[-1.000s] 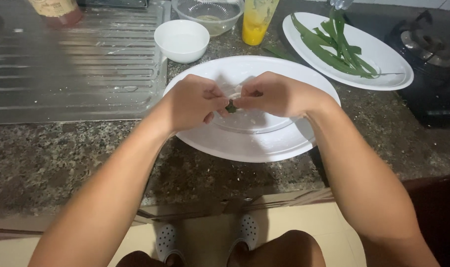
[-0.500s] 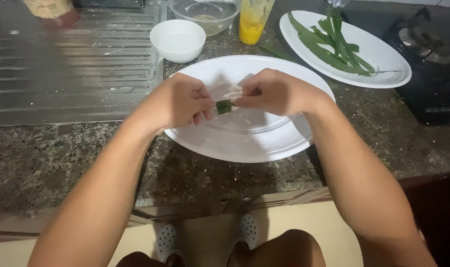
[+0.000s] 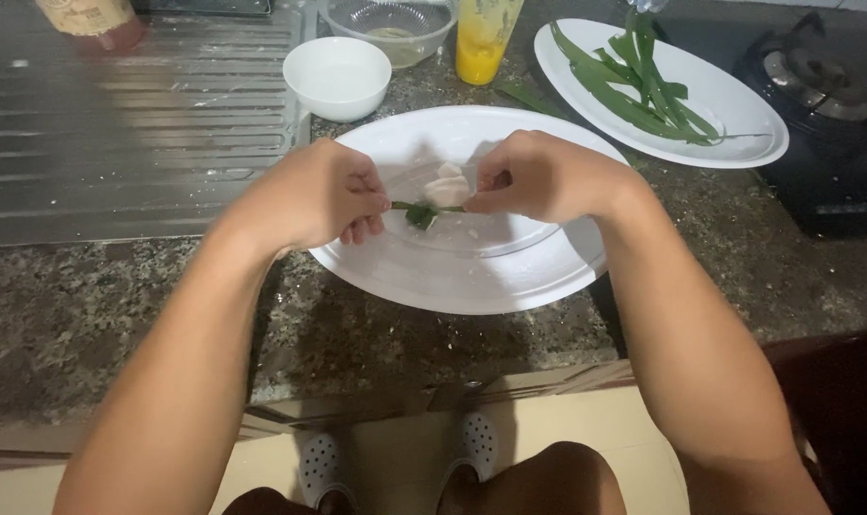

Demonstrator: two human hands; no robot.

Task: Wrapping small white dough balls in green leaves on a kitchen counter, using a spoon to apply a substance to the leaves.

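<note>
Over a large white plate, my left hand and my right hand each pinch one end of a thin green leaf strip. The strip is wrapped around a small pale bundle that hangs between the fingertips just above the plate's middle. Both hands have their fingers closed on the strip.
A second white plate at the back right holds several long green leaves. Behind stand a small white bowl, a clear glass bowl and a cup of yellow liquid. A metal draining board lies left, a gas burner far right.
My hands have drawn slightly apart, stretching the green strip between them, and the pale bundle now shows between the fingertips.
</note>
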